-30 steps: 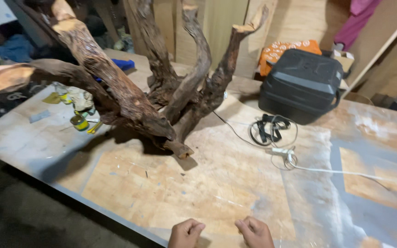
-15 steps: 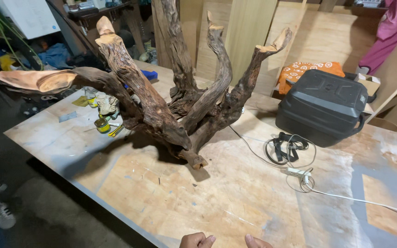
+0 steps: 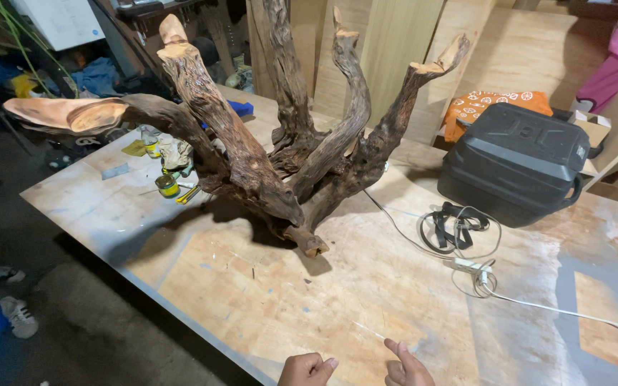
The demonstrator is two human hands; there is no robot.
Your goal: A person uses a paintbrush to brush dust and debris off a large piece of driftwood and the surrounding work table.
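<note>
- The plywood table (image 3: pixel 266 286) runs out ahead of both hands and well off to either side; our hands sit at its near edge.
- The big gnarled root (image 3: pixel 252 164) stands well ahead of the hands and a little to their left, branches up, its foot on the board (it touches neither hand).
- A black hard case (image 3: pixel 513 161) lies far ahead and to the right of the right hand, with an orange patterned cloth (image 3: pixel 491 104) behind it.
- A coiled black strap (image 3: pixel 455 225) and a white cable (image 3: pixel 475 268) lie ahead-right, nearer than the case yet clear of the fingers.
- A small jar (image 3: pixel 167 186) stands far ahead-left, by the root's low limb.
- Our left hand (image 3: pixel 307 369) is curled into a loose fist, nothing seen in it.
- Our right hand (image 3: pixel 408 366), just beside it but apart, has its index finger (image 3: pixel 393 348) stretched out and grips nothing.
- We judge this a pause for looking over the root, with no grip taken; reaching it would call for a long stretch forward over bare board.
</note>
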